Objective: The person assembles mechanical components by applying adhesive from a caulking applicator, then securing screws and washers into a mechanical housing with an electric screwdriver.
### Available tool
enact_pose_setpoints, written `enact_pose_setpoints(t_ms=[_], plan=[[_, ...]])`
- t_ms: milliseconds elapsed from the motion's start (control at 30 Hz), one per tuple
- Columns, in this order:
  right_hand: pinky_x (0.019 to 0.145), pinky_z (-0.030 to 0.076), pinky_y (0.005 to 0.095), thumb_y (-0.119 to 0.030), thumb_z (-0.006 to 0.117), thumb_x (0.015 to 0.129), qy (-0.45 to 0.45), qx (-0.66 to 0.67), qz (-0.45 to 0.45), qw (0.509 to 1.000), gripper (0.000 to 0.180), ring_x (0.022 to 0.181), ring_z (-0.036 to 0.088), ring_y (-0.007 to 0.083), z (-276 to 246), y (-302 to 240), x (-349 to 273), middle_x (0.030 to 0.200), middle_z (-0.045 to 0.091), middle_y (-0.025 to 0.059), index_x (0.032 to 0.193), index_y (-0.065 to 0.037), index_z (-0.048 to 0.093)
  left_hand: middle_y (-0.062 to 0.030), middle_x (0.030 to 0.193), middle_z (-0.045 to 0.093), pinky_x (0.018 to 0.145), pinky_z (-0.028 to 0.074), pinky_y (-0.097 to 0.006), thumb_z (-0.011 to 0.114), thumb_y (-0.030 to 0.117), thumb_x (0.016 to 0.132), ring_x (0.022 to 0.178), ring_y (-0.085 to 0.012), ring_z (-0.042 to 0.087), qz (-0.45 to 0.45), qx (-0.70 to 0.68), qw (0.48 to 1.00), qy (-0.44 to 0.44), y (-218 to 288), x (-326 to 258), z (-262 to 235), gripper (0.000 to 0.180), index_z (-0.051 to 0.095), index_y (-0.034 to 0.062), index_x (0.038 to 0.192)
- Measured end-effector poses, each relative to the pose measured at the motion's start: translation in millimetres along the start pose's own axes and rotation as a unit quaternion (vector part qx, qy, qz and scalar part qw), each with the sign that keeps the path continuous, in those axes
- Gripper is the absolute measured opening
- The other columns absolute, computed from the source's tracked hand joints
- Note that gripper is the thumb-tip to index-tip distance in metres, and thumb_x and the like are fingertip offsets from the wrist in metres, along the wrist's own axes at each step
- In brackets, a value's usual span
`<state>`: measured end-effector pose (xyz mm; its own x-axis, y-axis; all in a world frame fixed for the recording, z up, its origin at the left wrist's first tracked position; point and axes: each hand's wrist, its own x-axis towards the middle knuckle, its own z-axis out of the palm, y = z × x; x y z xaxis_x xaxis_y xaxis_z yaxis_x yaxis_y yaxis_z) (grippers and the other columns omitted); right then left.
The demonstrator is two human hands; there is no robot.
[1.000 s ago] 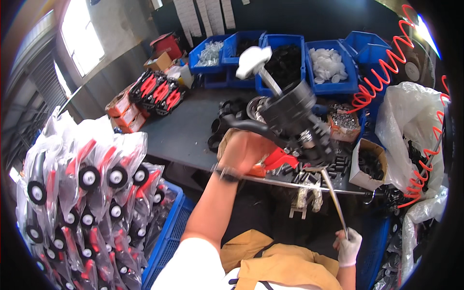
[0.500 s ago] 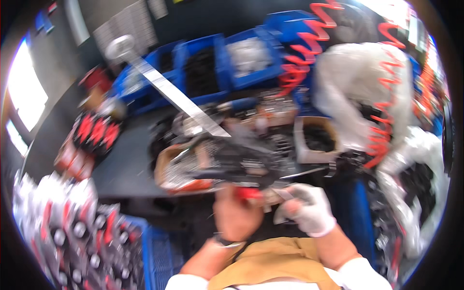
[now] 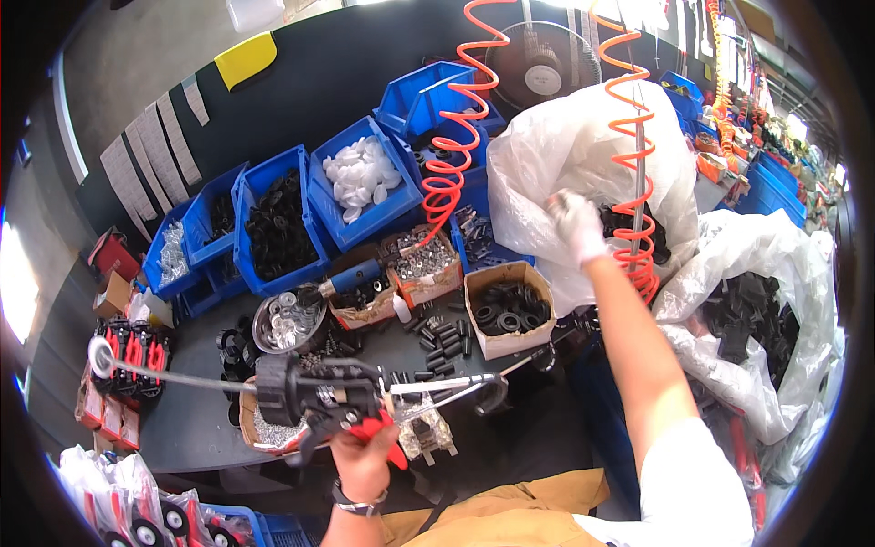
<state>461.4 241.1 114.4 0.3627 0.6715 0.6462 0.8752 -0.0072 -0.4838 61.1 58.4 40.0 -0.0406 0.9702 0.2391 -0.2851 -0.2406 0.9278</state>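
My left hand (image 3: 362, 465), bare and with a watch at the wrist, is wrapped round the red trigger and handle of a caulking gun (image 3: 314, 397). The gun has a black body and a long thin rod that runs left to a pale disc (image 3: 101, 356); a hooked rod end shows at its right. My right hand (image 3: 578, 224), in a white glove, is stretched far forward to the big clear plastic bag (image 3: 547, 137), beside the black parts (image 3: 643, 234) inside it. Its fingers are blurred, so whether they hold anything is unclear.
Blue bins (image 3: 314, 239) hold black parts and white discs (image 3: 360, 173). Cardboard boxes of black rings (image 3: 510, 308) and small metal parts (image 3: 424, 252) stand near a metal bowl (image 3: 290, 319). Red coiled hoses (image 3: 447, 182) hang down. Another bag (image 3: 747, 319) stands at right, bagged goods (image 3: 114, 492) lower left.
My right hand has left the caulking gun's side and moved forward and right to the plastic bag. The gun has swung, its rod now lying lower and flatter to the left.
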Motion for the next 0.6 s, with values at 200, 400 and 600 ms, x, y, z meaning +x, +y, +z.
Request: enact_pose_setpoints(t_ms=[200, 400, 600], plan=[[0.106, 0.040, 0.0419, -0.014, 0.051, 0.085, -0.226, -0.155, 0.130, 0.953, 0.043, 0.127, 0.051, 0.0318, 85, 111, 74, 0.135, 0.054, 0.0181, 0.126, -0.017, 0.063, -0.0029, 0.080, 0.065, 0.056, 0.045, -0.023, 0.070, -0.008, 0.079, 0.066, -0.0093, 0.058, -0.135, 0.027, 0.985, -0.100, -17, -31, 5, 0.020, 0.065, -0.0023, 0.097], [0.103, 0.043, 0.0455, -0.017, 0.054, 0.086, -0.286, -0.303, 0.032, 0.909, 0.034, 0.123, 0.054, 0.0326, 58, 78, 75, 0.132, 0.058, 0.0155, 0.118, -0.016, 0.066, -0.0028, 0.079, 0.065, 0.058, 0.044, -0.022, 0.067, -0.003, 0.083, 0.067, -0.0076, 0.058, -0.061, 0.084, 0.984, -0.142, -15, -28, 4, 0.017, 0.065, -0.0018, 0.100], [0.084, 0.050, 0.0459, -0.017, 0.053, 0.091, 0.064, -0.135, 0.027, 0.988, 0.030, 0.094, 0.064, 0.0373, 2, 36, 5, 0.103, 0.065, 0.0177, 0.120, -0.007, 0.052, -0.0027, 0.068, 0.054, 0.054, 0.044, -0.028, 0.068, 0.025, 0.087, 0.058, -0.0121, 0.052, -0.156, 0.037, 0.955, -0.250, -20, 2, 51, 0.031, 0.055, -0.0025, 0.090]])
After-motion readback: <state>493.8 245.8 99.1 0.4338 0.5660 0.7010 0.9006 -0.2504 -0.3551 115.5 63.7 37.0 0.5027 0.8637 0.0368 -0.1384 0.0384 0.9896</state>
